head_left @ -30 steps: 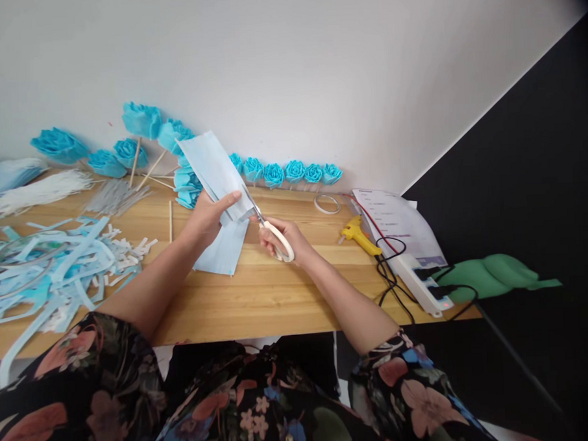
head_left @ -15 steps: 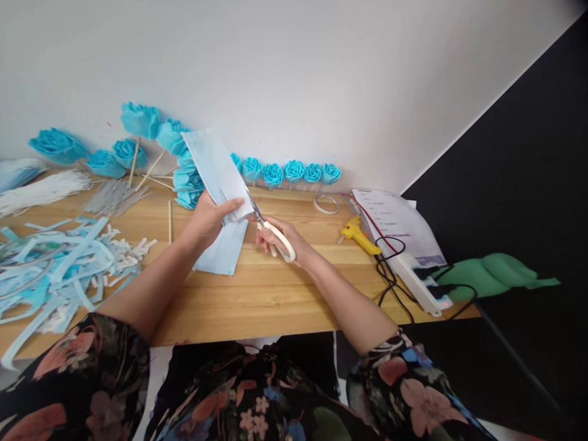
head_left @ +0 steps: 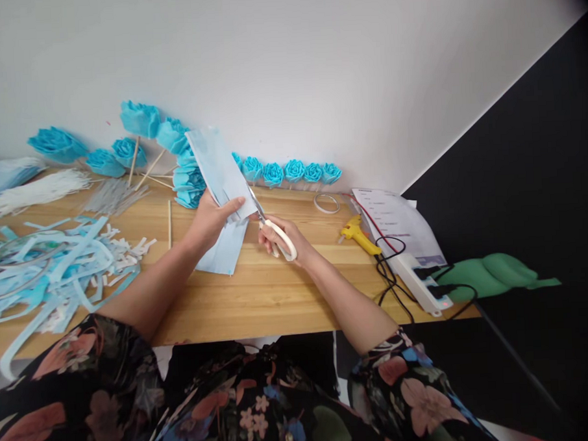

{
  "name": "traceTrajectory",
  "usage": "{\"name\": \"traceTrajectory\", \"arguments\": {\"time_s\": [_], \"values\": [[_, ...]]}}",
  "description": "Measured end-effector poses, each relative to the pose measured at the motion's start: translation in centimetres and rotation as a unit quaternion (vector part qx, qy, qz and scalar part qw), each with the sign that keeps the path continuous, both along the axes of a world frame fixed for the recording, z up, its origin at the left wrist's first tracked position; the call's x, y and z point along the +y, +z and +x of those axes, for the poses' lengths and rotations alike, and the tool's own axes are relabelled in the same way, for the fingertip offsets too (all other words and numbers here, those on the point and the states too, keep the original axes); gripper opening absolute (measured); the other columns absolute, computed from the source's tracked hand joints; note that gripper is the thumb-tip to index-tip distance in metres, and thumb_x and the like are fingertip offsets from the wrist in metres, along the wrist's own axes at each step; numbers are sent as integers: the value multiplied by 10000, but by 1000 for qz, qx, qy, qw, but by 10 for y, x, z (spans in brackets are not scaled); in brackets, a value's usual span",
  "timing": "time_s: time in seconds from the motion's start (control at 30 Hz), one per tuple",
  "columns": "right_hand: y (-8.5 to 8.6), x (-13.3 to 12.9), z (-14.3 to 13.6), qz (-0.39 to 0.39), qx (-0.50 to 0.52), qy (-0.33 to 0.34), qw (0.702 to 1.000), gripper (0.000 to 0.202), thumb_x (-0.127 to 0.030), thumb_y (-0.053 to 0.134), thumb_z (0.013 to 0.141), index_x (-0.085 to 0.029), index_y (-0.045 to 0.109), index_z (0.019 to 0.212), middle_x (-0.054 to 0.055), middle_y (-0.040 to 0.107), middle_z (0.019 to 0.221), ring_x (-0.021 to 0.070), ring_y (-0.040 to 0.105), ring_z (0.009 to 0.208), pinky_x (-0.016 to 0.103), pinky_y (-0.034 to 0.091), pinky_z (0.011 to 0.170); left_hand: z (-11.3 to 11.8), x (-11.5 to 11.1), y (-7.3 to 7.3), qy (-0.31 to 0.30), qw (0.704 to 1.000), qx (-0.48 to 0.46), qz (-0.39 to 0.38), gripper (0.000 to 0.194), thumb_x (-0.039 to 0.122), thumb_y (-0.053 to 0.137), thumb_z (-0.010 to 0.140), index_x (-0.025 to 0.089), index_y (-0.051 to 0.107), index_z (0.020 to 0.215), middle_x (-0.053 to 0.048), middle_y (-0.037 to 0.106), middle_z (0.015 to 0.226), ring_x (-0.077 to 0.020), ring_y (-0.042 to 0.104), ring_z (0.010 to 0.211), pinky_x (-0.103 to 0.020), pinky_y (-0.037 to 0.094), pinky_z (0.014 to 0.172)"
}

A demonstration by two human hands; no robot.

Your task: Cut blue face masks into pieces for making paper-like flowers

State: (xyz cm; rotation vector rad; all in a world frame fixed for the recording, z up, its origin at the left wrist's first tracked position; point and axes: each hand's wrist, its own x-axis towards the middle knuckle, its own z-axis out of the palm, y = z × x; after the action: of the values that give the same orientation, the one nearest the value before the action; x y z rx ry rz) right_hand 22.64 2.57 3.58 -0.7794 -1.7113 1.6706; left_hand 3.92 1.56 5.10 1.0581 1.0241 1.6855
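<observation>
My left hand [head_left: 214, 217] is closed on a long light blue sheet [head_left: 218, 165], thin like face-mask fabric, with the thumb pressed flat on its face. The sheet is held up at a tilt above the wooden table. My right hand [head_left: 286, 239] grips the white handles of a pair of scissors [head_left: 284, 240]. The scissor blades point up and left along the sheet's right edge, close to my left thumb; how far they are parted is hard to see. Below my hands, another light blue sheet [head_left: 224, 249] lies on the table.
Several blue fabric roses [head_left: 293, 172] line the wall. A heap of cut strips [head_left: 57, 263], white cords [head_left: 39, 192] and a stack of blue sheets [head_left: 9, 177] are at left. At right are a tape ring [head_left: 326, 203], yellow glue gun [head_left: 357, 234], papers [head_left: 401, 222] and power strip [head_left: 418, 286].
The held sheet and both hands have shifted very slightly to the right, with the scissors staying at the sheet's edge. The grips look the same.
</observation>
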Motion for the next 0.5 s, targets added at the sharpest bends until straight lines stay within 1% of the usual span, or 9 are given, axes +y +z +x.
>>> {"name": "traceTrajectory", "arguments": {"time_s": [0.1,0.23,0.5], "values": [[2,-1,0,-4,3,-4,1000,627,-618,695,784,-156,633,1203,-22,586,704,58,495,498,174,372,417,-1,2,-3,-1,1000,2,3,511,315,863,613,159,597,1021,-70,706,930,-254,687,852,-384,550,784],[4,-2,0,-6,4,-8,1000,634,-594,699,790,-148,630,1235,-27,580,695,53,490,481,173,364,406,-2,3,-5,1,1000,2,6,502,321,865,609,161,608,1010,-72,709,949,-250,686,859,-375,548,786],[4,-4,0,-6,-1,-18,1000,611,-566,707,793,-151,652,1239,-35,572,670,45,473,459,169,353,393,-1,1,-2,11,1000,1,-7,498,304,863,601,175,611,1010,-72,709,961,-252,680,871,-368,548,770]]}}
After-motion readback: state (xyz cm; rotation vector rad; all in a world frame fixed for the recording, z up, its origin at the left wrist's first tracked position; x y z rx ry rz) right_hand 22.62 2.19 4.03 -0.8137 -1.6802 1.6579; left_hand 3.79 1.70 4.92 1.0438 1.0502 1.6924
